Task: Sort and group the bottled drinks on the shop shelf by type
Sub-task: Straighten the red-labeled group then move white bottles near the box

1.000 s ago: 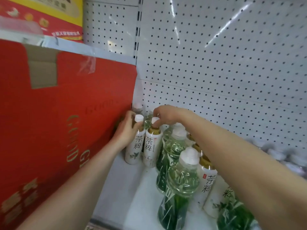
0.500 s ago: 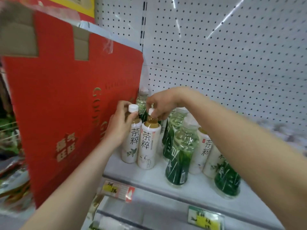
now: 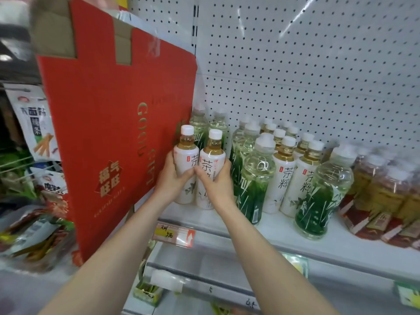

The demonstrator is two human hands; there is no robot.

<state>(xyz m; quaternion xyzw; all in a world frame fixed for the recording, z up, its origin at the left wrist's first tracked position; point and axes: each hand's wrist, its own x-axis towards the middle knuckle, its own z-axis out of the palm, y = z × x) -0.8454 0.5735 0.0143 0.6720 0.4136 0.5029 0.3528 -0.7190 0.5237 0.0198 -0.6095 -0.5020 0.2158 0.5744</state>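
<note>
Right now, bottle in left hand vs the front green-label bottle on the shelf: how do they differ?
The white-label bottle has an opaque white sleeve and amber liquid at the neck; the green-label bottle is clear, with pale liquid and a green leaf wrap low down. The white-label bottle is slimmer, the green-label bottle bulges wider. The left hand grips the first; the second stands untouched on the shelf. Both are upright, with white caps.

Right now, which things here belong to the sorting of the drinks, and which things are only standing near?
Part of the job:
- two white tea bottles, one in the left hand, one in the right hand
- green bottles
- white tea bottles on the shelf
- shelf

Only nearby:
- red gift box
- price tag
- snack bags
- packs of amber bottles
</note>
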